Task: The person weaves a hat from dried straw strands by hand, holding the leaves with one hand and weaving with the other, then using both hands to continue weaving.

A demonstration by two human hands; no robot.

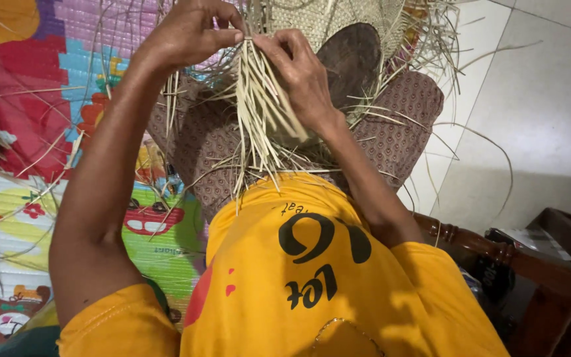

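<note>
My left hand [190, 30] pinches the top of a bundle of pale dry straw strips [259, 106] between thumb and fingers. Right beside it, my right hand [302, 73] grips the same strips, its fingertips touching the left thumb. The loose strip ends hang down toward my yellow shirt [312, 264]. Behind the hands rises a partly woven straw piece [325, 20] with many free strands sticking out. It rests over my lap, which is covered in brown patterned cloth [398, 125].
A colourful cartoon play mat [28, 165] covers the floor on the left, with stray straw on it. White floor tiles [536, 99] lie to the right. Dark wooden furniture [550, 264] stands at the lower right.
</note>
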